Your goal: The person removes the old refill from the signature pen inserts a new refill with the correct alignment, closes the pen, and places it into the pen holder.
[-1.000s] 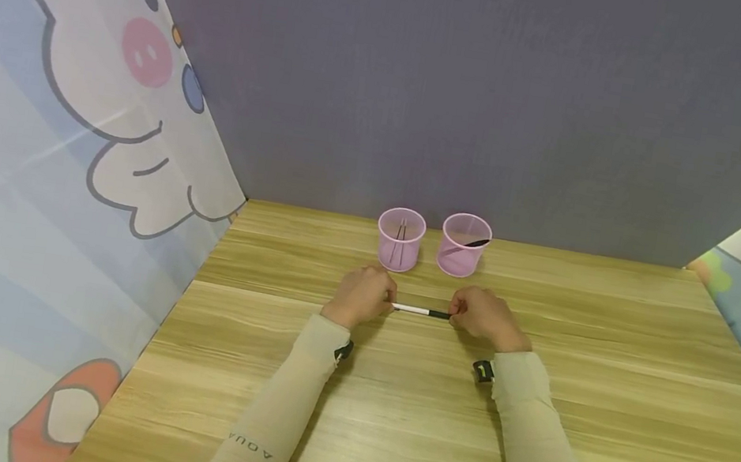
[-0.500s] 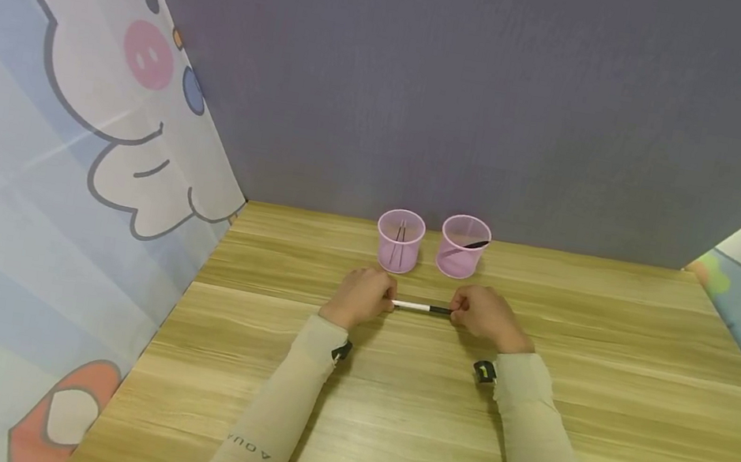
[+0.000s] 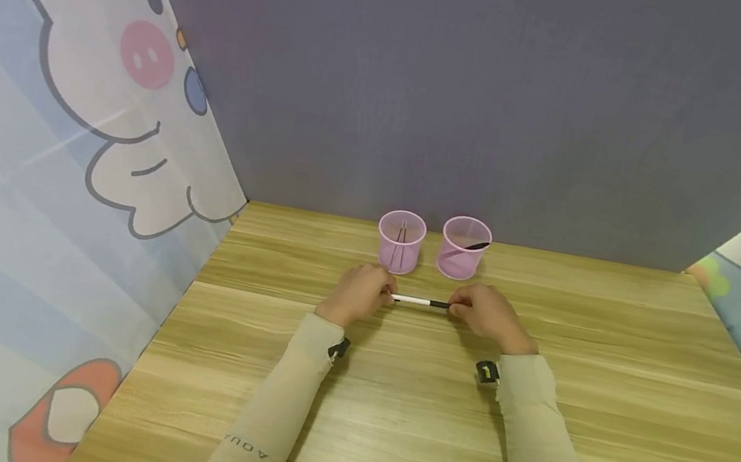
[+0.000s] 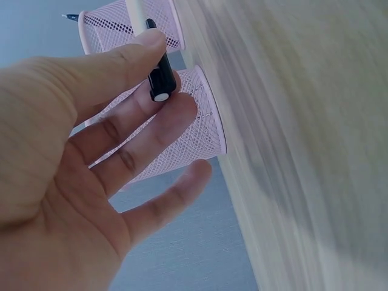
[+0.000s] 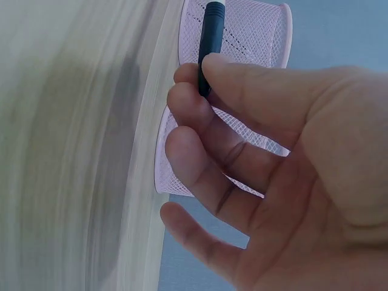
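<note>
Small shift vs. 1 s ago: the pen (image 3: 412, 299) sits a bit higher in the head view, i.e. nudged fwd toward the pink mesh cups or lifted slightly; can't tell which from that angle. Cups look unmoved: L cup (image 3: 397, 265) w/ two thin dark sticks (image 3: 401, 244) in it, R cup (image 3: 456, 270) w/ a dark pen-like item (image 3: 479, 245) leaning on its rim. Meaning for the work, my read: still a two-handed hold, pen under control at both ends, nothing released or put in a cup yet. Pen pos: roughly level, crosswise btw the hands, just in front of the cups, prob. clear of the counter (image 3: 399, 427), though height is hard to judge. L hand (image 3: 357, 293): grip is a pinch on the black clip end, thumb on near side, fingers behind, white end button showing in L wrist view; lowest finger stretched out, off the pen. R hand (image 3: 488, 312): grip is also a pinch, thumb vs. fingertips on the opposite black end, lower fingers loosely bent and off it. White barrel shows btw. Both forearms reach fwd and angle in, hands approx. mirrored, sleeves (image 3: 275, 408) down to the wrists.
</note>
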Demonstrator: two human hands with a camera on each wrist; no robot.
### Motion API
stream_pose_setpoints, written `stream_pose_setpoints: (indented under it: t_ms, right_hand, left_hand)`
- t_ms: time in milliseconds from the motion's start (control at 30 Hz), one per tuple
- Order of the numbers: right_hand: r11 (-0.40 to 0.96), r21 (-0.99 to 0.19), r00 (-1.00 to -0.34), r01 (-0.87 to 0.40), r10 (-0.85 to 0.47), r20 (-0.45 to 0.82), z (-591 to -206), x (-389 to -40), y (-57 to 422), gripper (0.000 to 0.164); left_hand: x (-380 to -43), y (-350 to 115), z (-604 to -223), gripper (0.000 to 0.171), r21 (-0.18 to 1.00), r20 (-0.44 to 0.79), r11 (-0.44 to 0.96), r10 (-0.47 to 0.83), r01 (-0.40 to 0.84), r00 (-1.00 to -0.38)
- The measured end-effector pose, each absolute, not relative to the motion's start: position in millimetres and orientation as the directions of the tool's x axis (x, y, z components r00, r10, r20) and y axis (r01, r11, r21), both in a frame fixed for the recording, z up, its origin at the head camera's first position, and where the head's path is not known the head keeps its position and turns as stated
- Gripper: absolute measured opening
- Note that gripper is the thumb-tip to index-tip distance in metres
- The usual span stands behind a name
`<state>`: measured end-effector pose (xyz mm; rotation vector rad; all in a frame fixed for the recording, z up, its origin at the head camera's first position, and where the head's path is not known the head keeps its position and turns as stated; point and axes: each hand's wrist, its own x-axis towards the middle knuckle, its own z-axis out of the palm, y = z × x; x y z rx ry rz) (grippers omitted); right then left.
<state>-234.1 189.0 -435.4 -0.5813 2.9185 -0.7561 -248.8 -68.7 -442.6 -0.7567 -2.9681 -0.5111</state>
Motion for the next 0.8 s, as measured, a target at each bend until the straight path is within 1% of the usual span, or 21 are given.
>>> stream_pose_setpoints:
  t_ms: [233, 533, 800]
  right_hand:
    - [0.809, -0.481, -0.928, -0.339, -0.373, 0.027, -433.4, -233.3, 190.4, 0.01]
    - [0.801, -0.505, -0.931, -0.321, -0.364, 0.014, -432.1, -232.5, 192.0, 0.01]
    - [0.797, -0.488, -0.925, -0.356, -0.374, 0.065, -433.3, -234.0, 194.9, 0.01]
  left_hand:
    - [-249.5, -69.7, -443.0, 0.006, 0.297, 0.139, 0.818, 0.473, 0.492, -0.87]
    - [-249.9, -70.3, -444.2, 0.004, 0.303, 0.133, 0.815, 0.477, 0.494, -0.869]
    - [-249.2, -72.7, -441.9, 0.008, 0.344, 0.183, 0.788, 0.477, 0.511, -0.86]
